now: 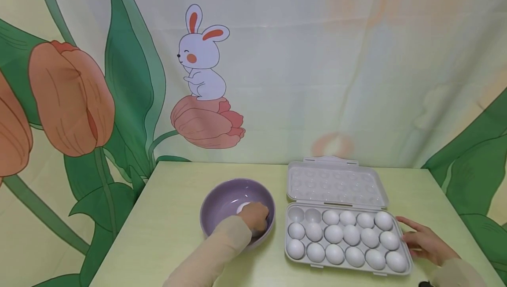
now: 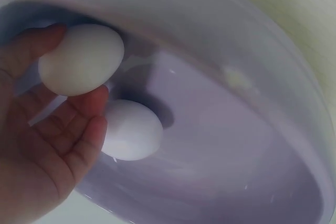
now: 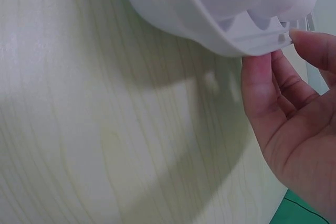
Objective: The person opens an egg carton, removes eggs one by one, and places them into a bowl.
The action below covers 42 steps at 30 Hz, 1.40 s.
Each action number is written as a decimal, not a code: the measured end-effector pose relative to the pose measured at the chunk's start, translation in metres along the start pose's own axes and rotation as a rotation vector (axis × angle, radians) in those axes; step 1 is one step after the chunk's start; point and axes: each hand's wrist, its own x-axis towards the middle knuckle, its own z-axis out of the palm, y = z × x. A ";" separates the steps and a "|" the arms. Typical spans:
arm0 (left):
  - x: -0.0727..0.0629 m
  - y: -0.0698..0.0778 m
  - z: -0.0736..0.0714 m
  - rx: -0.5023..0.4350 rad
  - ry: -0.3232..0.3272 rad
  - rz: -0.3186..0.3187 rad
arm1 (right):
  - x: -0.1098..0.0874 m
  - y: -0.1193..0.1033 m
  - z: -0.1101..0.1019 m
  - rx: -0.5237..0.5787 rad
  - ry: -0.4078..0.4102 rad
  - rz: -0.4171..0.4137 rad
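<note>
Inside the purple bowl (image 1: 219, 203), my left hand (image 1: 255, 217) holds a white egg (image 2: 81, 60) between thumb and fingers. Another white egg (image 2: 132, 129) lies on the bowl's inner surface, right beside the fingertips. To the right of the bowl sits a plastic egg carton (image 1: 291, 207), its rows filled with white eggs except for two bare cups at the back left. My right hand (image 1: 429, 244) pinches the carton's right rim, thumb on top and fingers against the side and underside, as the right wrist view shows.
The carton's lid (image 1: 336, 185) lies folded back behind it, towards the wall. A pale wood-grain table (image 1: 170, 216) carries everything. Behind it hangs a cloth backdrop (image 1: 277, 80) printed with tulips and a rabbit.
</note>
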 end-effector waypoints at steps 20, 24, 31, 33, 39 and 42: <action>-0.004 -0.004 -0.021 -0.032 0.061 -0.008 | 0.000 0.002 0.000 0.013 -0.014 -0.013; -0.001 -0.001 -0.036 -0.011 0.138 0.033 | 0.000 0.003 -0.001 0.015 -0.018 -0.023; 0.004 0.024 -0.044 -0.045 0.208 0.118 | 0.000 0.002 -0.001 0.002 -0.004 -0.019; 0.006 0.033 -0.040 -0.055 0.200 0.138 | 0.000 0.002 0.000 0.002 0.004 -0.013; 0.010 0.055 -0.023 -0.083 0.173 0.181 | 0.002 0.002 0.000 -0.005 0.034 0.009; 0.011 0.062 -0.014 -0.114 0.169 0.177 | 0.003 0.003 -0.001 -0.005 0.033 0.012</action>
